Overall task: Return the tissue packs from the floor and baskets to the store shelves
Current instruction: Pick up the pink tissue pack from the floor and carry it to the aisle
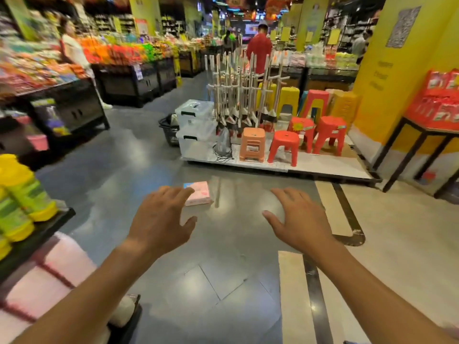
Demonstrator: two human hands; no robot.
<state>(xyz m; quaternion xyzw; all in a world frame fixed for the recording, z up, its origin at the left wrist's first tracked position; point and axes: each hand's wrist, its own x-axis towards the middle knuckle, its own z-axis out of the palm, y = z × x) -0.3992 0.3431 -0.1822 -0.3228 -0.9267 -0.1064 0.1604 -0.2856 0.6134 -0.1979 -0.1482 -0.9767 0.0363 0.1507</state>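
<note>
At the near left, a shelf (37, 234) carries yellow-green packs (22, 194), and below it lie large pink packs (49, 276) banded in dark red, likely tissue stock. The left hand (159, 219) reaches out over the grey floor (223, 281), fingers spread and relaxed, holding nothing; its fingertips overlap the near left edge of a small pink tissue pack (200, 193), though whether they touch it cannot be told. That pack lies flat on the floor, in the middle of the aisle, just ahead of the hands. The right hand (298, 217) hovers to the right of it, apart from it, fingers likewise spread and empty.

The pack looks light and soft, wrapped in film that may be a little slippery; it should squash without harm. Gripping it across its short sides, thumb on one and fingers on the other, seems the surest hold, and one hand should do.

Far right, plastic stools (283, 147) stand on a low platform.
</note>
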